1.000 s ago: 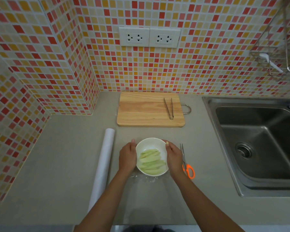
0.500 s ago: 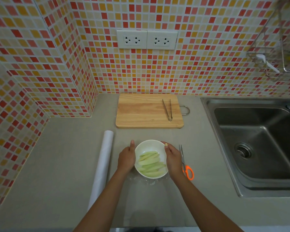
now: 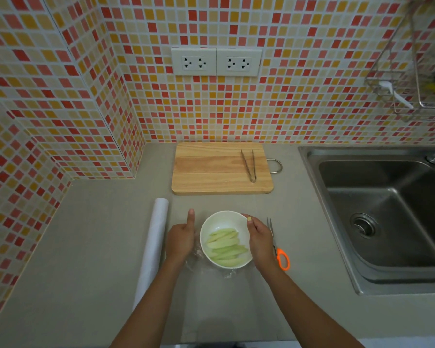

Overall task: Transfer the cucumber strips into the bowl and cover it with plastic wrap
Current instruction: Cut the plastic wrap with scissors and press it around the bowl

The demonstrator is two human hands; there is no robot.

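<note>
A white bowl [image 3: 224, 219] stands on the grey counter with several pale green cucumber strips [image 3: 225, 247] lying in it. Clear plastic wrap [image 3: 226, 272] shows crumpled around the bowl's near side and under it. My left hand [image 3: 180, 238] rests against the bowl's left side, thumb pointing up, fingers curled on the wrap. On the bowl's right rim sits my right hand [image 3: 260, 238], its thumb on the edge. A white roll of plastic wrap [image 3: 152, 249] lies lengthwise to the left of my left hand.
Orange-handled scissors [image 3: 278, 249] lie just right of my right hand. A wooden cutting board [image 3: 211, 169] with metal tongs [image 3: 249, 165] sits at the back. A steel sink [image 3: 387, 209] fills the right side. Tiled walls close off the back and left.
The bowl and both hands stay in the same spot. My left thumb has lifted away from the rim and points upward. The view has shifted slightly.
</note>
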